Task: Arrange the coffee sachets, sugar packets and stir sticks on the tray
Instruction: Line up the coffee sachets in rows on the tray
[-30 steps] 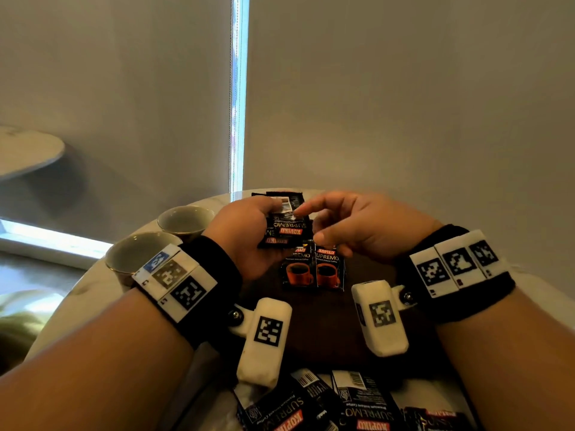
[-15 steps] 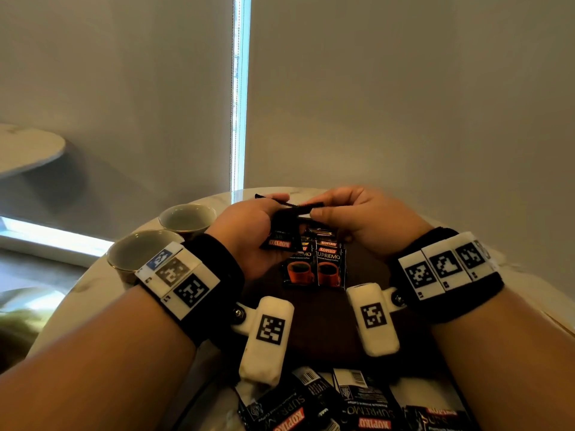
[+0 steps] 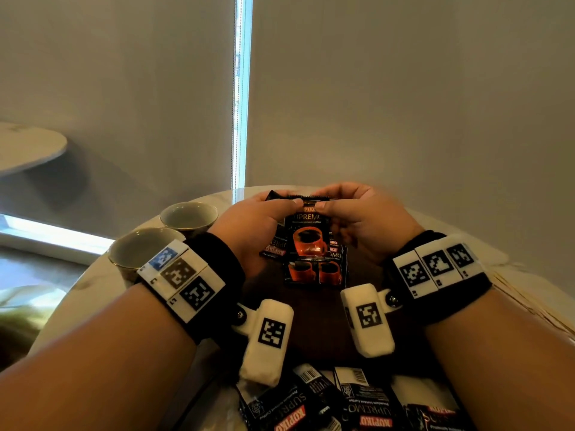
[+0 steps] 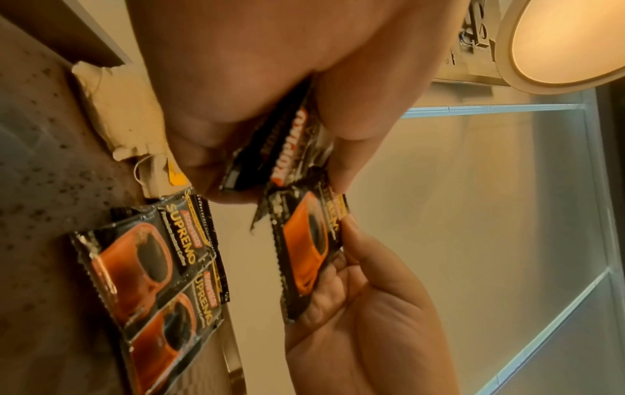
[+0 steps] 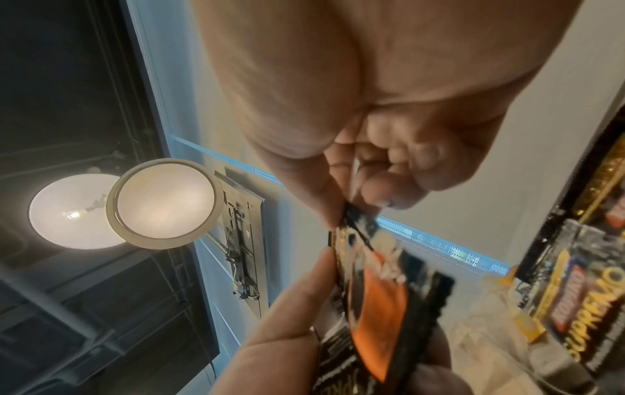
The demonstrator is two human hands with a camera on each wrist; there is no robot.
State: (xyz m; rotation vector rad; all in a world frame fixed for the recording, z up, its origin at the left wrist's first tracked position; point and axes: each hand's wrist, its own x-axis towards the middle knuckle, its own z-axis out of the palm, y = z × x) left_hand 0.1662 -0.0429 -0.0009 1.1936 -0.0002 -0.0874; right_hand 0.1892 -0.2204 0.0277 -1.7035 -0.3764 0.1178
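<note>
While raised over the tray (image 3: 311, 331), both hands (image 3: 255, 225) (image 3: 367, 219) thumb-and-finger pinched on one coffee sachet (image 3: 306, 234).

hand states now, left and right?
Left hand: grips several coffee sachets.
Right hand: pinches the top of one coffee sachet.

Round table (image 3: 451, 225): dark tray (image 3: 314, 318), two cups (image 3: 146, 247), loose sachets (image 3: 357, 402).

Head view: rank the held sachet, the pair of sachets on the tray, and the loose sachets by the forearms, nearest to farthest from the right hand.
1. held sachet, pinched by right hand.
2. pair of sachets, just below on the tray.
3. loose sachets, bottom edge.
</note>
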